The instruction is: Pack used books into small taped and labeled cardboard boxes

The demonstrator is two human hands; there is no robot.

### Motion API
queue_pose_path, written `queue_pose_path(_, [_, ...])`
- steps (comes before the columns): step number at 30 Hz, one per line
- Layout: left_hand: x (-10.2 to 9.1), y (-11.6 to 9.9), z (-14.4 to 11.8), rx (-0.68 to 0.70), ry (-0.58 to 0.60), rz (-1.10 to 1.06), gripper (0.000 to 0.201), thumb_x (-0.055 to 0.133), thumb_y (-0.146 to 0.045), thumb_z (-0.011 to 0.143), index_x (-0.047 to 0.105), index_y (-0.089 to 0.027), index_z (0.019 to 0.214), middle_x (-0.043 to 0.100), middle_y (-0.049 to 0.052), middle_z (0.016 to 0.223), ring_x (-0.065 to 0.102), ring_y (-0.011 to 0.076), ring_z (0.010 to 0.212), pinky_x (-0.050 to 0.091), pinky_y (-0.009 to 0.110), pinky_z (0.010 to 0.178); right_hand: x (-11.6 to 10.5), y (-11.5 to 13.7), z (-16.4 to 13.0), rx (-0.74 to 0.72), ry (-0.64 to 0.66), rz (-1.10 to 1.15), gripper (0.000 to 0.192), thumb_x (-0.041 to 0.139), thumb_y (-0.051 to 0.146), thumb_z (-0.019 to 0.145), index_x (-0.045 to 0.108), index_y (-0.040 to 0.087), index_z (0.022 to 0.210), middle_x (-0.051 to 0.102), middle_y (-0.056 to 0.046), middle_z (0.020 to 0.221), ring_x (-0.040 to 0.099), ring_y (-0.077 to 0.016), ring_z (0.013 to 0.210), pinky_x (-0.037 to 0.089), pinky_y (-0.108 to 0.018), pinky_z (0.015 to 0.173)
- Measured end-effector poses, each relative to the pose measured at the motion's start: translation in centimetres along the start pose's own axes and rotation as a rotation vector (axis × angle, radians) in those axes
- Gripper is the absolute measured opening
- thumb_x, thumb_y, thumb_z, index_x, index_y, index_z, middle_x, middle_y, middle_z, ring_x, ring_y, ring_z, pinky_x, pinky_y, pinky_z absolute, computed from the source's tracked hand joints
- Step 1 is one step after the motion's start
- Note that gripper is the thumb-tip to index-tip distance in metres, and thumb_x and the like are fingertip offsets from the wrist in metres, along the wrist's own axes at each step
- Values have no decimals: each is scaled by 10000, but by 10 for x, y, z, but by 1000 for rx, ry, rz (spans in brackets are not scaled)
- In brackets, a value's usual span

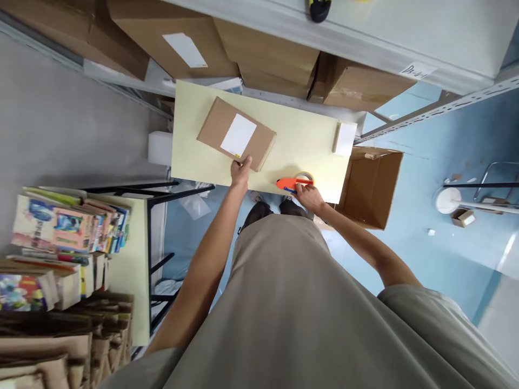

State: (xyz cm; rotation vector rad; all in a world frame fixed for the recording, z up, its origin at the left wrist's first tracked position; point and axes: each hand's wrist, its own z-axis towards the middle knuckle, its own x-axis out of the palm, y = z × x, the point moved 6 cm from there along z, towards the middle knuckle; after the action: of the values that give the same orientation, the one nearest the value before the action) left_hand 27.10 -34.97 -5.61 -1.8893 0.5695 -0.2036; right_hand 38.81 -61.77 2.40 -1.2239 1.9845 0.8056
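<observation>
Brown cardboard makes up the flat parcel point(237, 135) on the pale yellow counter point(300, 129), its long axis slanting from the far left toward the near right. Of my two hands, the left hand point(240, 170) is the nearer to it: it pinches the near long edge, thumb on top beside the white label point(239, 132), the other fingers mostly hidden under that edge. From this hand the parcel lies straight ahead, reaching farther out to the left than to the right. My right hand point(308, 197) is closed around the handle of an orange tape dispenser point(288, 183), at the counter's near edge. From there the parcel lies to the left and farther from me, and the dispenser's orange end faces left, toward the parcel's near right corner. A strip of bare counter shows between them, so they are apart; whether the dispenser rests on the surface or is held just above it, I can't tell. Toward the counter's far right corner sits a small white box point(344, 139).
</observation>
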Motion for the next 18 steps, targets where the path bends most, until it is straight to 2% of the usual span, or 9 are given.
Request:
queue_pose_path(3, [-28,-4,1,-65,-106,37,623,864,-687,941,662,-216,1296,785,202,1425,778,286,1366,636,476,1212,-1,34,18,-136,24,5,540,325,353,1242,535,-32,1556,801,-332,1300,803,-395,1247,568,-480,1110])
queue_pose_path(6, [-30,-10,5,-79,-117,55,699,897,-657,931,623,-216,1398,750,231,1498,757,294,1407,624,515,1237,-3,58,35,-209,32,13,550,354,345,1241,511,-57,1583,786,-344,1332,796,-392,1275,569,-476,1115])
queue_pose_path(8, [-30,-13,7,-65,-117,64,754,929,-630,911,596,-216,1446,730,234,1537,743,297,1429,611,514,1254,-2,55,38,-197,41,24,548,370,349,1243,512,-59,1581,780,-351,1345,796,-391,1286,579,-471,1102])
queue_pose_path(10, [-33,-15,8,-53,-121,66,797,956,-601,889,578,-213,1472,720,227,1558,738,295,1439,603,489,1262,1,34,31,-135,61,25,542,356,350,1249,511,-51,1579,772,-358,1371,797,-391,1297,585,-463,1090])
queue_pose_path(14, [-43,-17,8,-85,-147,15,812,1007,-515,824,584,-194,1438,740,216,1523,754,312,1422,610,462,1254,8,-32,3,18,129,0,556,362,386,1253,456,-35,1605,775,-360,1369,802,-388,1286,581,-449,1077])
queue_pose_path(16, [-45,-18,7,-97,-162,-7,794,1020,-466,801,588,-192,1408,747,209,1512,758,317,1416,609,459,1257,0,-58,1,58,119,-4,575,350,398,1253,425,-41,1618,780,-365,1351,797,-396,1284,572,-454,1077])
queue_pose_path(18, [-45,-19,7,-102,-166,-8,765,1022,-431,796,593,-196,1384,753,202,1505,757,314,1416,604,458,1266,-18,-73,18,89,62,-1,595,313,400,1254,397,-51,1633,777,-378,1354,793,-408,1274,566,-463,1067])
